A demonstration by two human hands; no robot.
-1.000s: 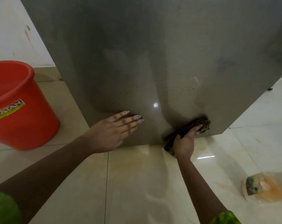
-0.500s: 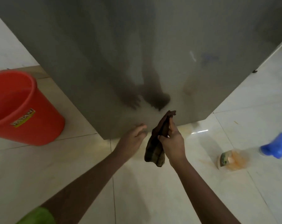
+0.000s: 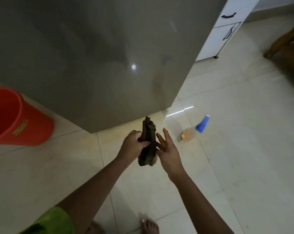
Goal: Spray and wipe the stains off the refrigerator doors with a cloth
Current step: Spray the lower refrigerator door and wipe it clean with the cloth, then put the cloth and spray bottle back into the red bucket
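The grey refrigerator door [image 3: 95,53] fills the upper left of the head view, its bottom edge just above the floor. A dark brown cloth [image 3: 148,142] hangs bunched between both hands, away from the door. My left hand [image 3: 133,143] grips the cloth with curled fingers. My right hand [image 3: 167,146] is beside it with fingers spread and straight, touching the cloth's right side. A spray bottle [image 3: 192,130] with a blue head lies on the floor tiles to the right of the hands.
A red bucket [image 3: 16,119] stands on the floor at the left, close to the refrigerator. White cabinet doors [image 3: 225,29] with dark handles are at the upper right, wooden furniture [image 3: 284,43] beyond. My bare feet [image 3: 149,226] show at the bottom edge.
The cloth has come off the door's lower edge and passed from my right hand to my left. My left hand left the door. The view has risen and shifted right.
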